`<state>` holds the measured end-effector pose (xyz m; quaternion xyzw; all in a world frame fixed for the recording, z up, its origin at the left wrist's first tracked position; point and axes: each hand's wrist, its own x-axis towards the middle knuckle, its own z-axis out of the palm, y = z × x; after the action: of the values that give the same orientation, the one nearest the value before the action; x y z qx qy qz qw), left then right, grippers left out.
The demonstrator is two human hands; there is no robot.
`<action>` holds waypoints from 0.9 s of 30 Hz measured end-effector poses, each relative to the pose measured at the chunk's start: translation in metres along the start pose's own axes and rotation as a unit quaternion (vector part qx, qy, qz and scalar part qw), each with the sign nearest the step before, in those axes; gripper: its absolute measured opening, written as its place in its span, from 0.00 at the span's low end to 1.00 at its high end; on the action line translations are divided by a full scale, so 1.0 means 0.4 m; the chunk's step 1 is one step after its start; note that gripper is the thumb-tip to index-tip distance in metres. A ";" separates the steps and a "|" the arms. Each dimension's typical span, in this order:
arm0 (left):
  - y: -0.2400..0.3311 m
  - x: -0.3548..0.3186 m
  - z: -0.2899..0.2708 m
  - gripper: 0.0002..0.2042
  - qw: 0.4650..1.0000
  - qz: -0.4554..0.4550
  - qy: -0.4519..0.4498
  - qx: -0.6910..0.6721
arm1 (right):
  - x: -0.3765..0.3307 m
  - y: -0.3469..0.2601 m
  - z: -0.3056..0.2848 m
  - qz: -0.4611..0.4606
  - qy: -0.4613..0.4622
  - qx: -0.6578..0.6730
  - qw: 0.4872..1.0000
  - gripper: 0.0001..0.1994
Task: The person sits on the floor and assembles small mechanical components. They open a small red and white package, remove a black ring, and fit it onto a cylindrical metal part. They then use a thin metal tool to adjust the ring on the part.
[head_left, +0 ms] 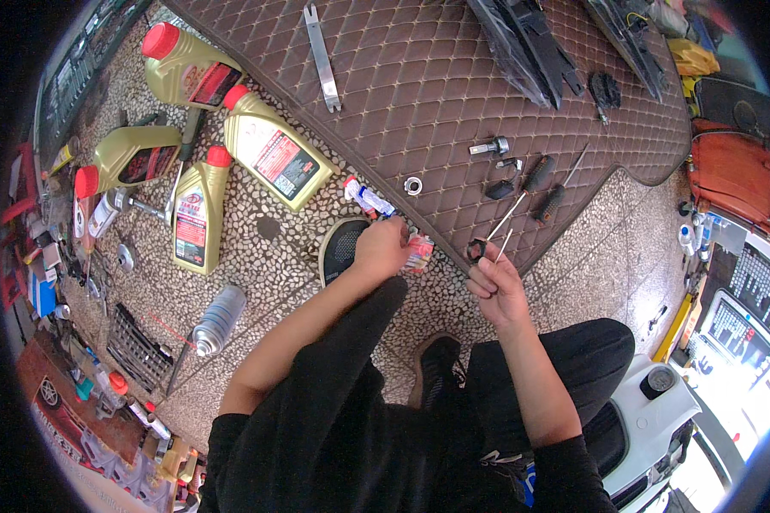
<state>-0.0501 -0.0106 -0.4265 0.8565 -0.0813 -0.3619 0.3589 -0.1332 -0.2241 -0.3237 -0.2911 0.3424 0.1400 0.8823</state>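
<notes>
My left hand (382, 250) is closed at a small clear-and-red packet (420, 254) beside the mat's edge, its fingertips partly hidden. Just beyond it lie blue-and-white tubes (370, 198) with red ends. Between thumb and fingers, my right hand (500, 289) pinches a small black ring-shaped part (476, 250). A thin metal rod (505, 245) sticks up from the same hand; its other end is hidden. On the brown quilted mat (419, 111) ahead are two black-handled screwdrivers (551, 203), a headlight bulb (491, 146), a small metal ring (413, 185) and a small black part (500, 188).
Several gold bottles with red caps (280, 162) stand or lie at the left. A spray can (220, 321) lies on the pebbled floor near a black grille (139, 346). Far on the mat are a metal pry bar (321, 60) and long black car parts (529, 51).
</notes>
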 end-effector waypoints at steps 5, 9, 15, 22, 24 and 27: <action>-0.011 -0.012 -0.057 0.16 0.995 0.004 -0.073 -0.070 | -0.034 -0.028 0.018 -0.013 0.021 -0.068 0.997 0.20; -0.018 -0.022 -0.106 0.15 0.980 0.007 -0.130 -0.151 | -0.051 -0.047 0.041 -0.021 0.009 -0.084 0.996 0.22; 0.047 -0.076 -0.204 0.09 0.902 -0.028 -0.166 -0.397 | -0.089 -0.057 0.119 -0.108 0.053 -0.236 0.964 0.25; 0.223 -0.161 -0.359 0.08 0.823 0.030 -0.088 -0.560 | -0.113 -0.093 0.215 -0.164 0.023 -0.187 0.968 0.28; 0.259 -0.180 -0.393 0.07 0.818 0.043 -0.078 -0.569 | -0.111 -0.104 0.237 -0.178 0.028 -0.208 0.961 0.29; 0.299 -0.199 -0.422 0.06 0.810 0.050 -0.062 -0.582 | -0.119 -0.119 0.267 -0.193 0.009 -0.231 0.954 0.28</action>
<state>0.0212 0.0276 -0.2201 0.4582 0.0799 -0.3755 0.8017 -0.0906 -0.1987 -0.2076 -0.5483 0.2462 0.0398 0.7983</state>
